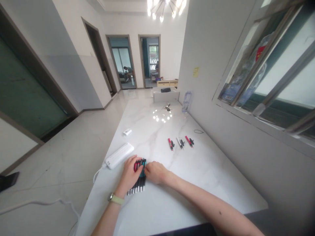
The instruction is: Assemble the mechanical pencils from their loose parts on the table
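Observation:
A row of several ballpoint pens (140,183) lies side by side on the white marble-look table, silver tips toward me. Red, dark and teal parts show on their upper halves. My left hand (129,173) wraps over the row from the left, thumb across the pens and fingers round the far side. At the row's right edge, my right hand (156,172) is curled with its fingertips against a teal pen (144,162); those fingertips are partly hidden. Further right lie a red pen part with black pieces (170,144), a white set (180,143) and another red set (189,141).
Left of my hands lies a white power strip (119,155) with its cord, and beyond it a small white block (127,132). Keys (168,107), a clear plastic bottle (186,102), a black loop (198,131) and a white box (166,95) are further back. The wall borders the right side.

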`<state>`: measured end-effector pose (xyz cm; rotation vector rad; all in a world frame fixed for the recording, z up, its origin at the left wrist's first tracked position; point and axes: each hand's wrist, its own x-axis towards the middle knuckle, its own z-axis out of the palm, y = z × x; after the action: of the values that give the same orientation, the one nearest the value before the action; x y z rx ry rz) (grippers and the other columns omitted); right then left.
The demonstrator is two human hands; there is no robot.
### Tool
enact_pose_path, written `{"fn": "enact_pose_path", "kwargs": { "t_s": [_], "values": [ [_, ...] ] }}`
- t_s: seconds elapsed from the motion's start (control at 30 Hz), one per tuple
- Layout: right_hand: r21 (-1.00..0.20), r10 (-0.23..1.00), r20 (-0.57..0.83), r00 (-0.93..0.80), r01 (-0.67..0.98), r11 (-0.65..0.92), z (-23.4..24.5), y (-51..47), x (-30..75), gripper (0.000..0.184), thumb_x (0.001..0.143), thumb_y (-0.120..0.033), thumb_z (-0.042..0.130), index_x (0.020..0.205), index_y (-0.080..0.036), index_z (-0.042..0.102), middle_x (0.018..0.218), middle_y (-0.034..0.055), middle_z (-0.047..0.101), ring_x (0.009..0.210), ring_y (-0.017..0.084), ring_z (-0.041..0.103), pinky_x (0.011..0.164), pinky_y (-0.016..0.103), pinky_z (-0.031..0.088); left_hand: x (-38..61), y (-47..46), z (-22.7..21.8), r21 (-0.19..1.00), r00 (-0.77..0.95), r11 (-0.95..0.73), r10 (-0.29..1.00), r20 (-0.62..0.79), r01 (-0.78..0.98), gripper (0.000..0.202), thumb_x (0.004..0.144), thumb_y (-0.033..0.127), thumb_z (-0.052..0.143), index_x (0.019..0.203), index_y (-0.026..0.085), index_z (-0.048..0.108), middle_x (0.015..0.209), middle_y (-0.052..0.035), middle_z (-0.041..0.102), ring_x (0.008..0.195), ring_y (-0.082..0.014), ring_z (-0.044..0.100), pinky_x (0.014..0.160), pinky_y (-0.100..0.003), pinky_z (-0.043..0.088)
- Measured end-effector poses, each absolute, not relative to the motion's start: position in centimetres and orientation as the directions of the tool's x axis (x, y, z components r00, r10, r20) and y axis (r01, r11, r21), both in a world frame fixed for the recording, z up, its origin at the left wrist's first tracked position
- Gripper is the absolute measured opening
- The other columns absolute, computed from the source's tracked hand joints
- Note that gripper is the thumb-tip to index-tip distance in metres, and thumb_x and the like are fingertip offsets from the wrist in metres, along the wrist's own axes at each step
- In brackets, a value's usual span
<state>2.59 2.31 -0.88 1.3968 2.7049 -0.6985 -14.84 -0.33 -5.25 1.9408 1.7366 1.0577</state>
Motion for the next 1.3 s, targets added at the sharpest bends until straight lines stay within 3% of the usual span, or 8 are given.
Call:
{"fn": "enact_pose_path", "kwargs": {
  "t_s": [0.13,0.27,0.37,0.5,0.67,1.03,1.17,1.3],
  "values": [
    [-0.405,0.891,-0.052,-0.451,0.825,0.394,-0.2,5.0,5.8,0.030,0.096,-0.031,0.037,0.095,-0.016,0.063,0.092,0.0125,0.071,0.085,0.023,0.068,0.071,0.028,0.044,-15.2,-0.2,-5.0,0.691,-0.059,-0.199,0.942,0.331,0.695,0.025,0.085,0.029,0.056,0.108,0.024,0.063,0.123,-0.0087,0.058,0.121,-0.0276,0.050,0.107,-0.049,0.037],
    [-0.259,0.988,0.104,-0.116,0.956,0.139,0.5,9.4,9.8,0.028,0.099,-0.032,0.035,0.113,-0.015,0.051,0.103,0.0152,0.063,0.088,0.024,0.065,0.072,0.030,0.043,-15.3,0.1,-5.1,0.694,-0.095,-0.215,0.920,0.380,0.687,0.022,0.085,0.029,0.054,0.105,0.023,0.064,0.120,-0.0084,0.060,0.119,-0.0274,0.052,0.106,-0.049,0.037],
    [-0.119,0.995,0.100,-0.024,0.992,0.036,0.1,11.8,11.1,0.030,0.099,-0.036,0.033,0.115,-0.014,0.049,0.108,0.0169,0.058,0.085,0.024,0.066,0.069,0.031,0.045,-15.2,0.2,-5.2,0.687,-0.125,-0.217,0.903,0.411,0.693,0.022,0.084,0.028,0.054,0.103,0.023,0.064,0.121,-0.0087,0.058,0.120,-0.0282,0.052,0.106,-0.049,0.038],
    [-0.061,0.995,0.085,-0.049,0.997,0.054,-1.5,13.2,10.6,0.025,0.097,-0.030,0.040,0.112,-0.014,0.052,0.104,0.0169,0.058,0.090,0.028,0.066,0.071,0.033,0.047,-15.2,0.2,-5.2,0.667,-0.129,-0.223,0.891,0.436,0.711,0.021,0.084,0.026,0.054,0.101,0.022,0.064,0.120,-0.0096,0.057,0.120,-0.0286,0.051,0.105,-0.050,0.039],
    [-0.063,0.993,0.084,-0.077,0.995,0.082,-2.4,13.5,10.4,0.023,0.096,-0.014,0.034,0.107,-0.012,0.054,0.099,0.0173,0.060,0.089,0.027,0.066,0.070,0.032,0.047,-15.1,0.1,-4.9,0.667,-0.119,-0.231,0.892,0.435,0.709,0.018,0.085,0.023,0.053,0.099,0.021,0.064,0.117,-0.0092,0.058,0.116,-0.0270,0.054,0.103,-0.049,0.042],
    [-0.114,0.927,0.125,-0.354,0.923,0.367,-4.1,5.3,11.1,0.017,0.100,-0.025,0.034,0.101,-0.019,0.050,0.093,0.0081,0.059,0.076,0.019,0.064,0.059,0.026,0.040,-10.7,-0.5,-1.5,0.699,-0.033,-0.335,0.889,0.457,0.632,0.016,0.087,0.018,0.051,0.096,0.022,0.063,0.112,-0.0085,0.061,0.112,-0.0245,0.056,0.098,-0.044,0.045],
    [-0.140,0.918,0.147,-0.369,0.911,0.389,-4.3,4.4,11.3,0.011,0.097,-0.022,0.039,0.099,-0.020,0.049,0.092,0.0064,0.057,0.075,0.019,0.064,0.055,0.025,0.036,-6.2,1.2,0.3,0.742,0.072,-0.402,0.898,0.434,0.537,0.019,0.085,0.014,0.052,0.098,0.022,0.063,0.114,-0.0080,0.061,0.111,-0.0229,0.057,0.090,-0.039,0.049],
    [-0.160,0.908,0.167,-0.385,0.898,0.411,-3.9,4.4,11.6,0.009,0.096,-0.021,0.040,0.099,-0.020,0.049,0.092,0.0056,0.057,0.072,0.018,0.063,0.053,0.025,0.032,-3.4,3.1,0.5,0.776,0.070,-0.429,0.890,0.450,0.462,0.020,0.084,0.012,0.051,0.096,0.022,0.063,0.109,-0.0070,0.063,0.107,-0.0212,0.059,0.084,-0.035,0.051]
  ]
}}
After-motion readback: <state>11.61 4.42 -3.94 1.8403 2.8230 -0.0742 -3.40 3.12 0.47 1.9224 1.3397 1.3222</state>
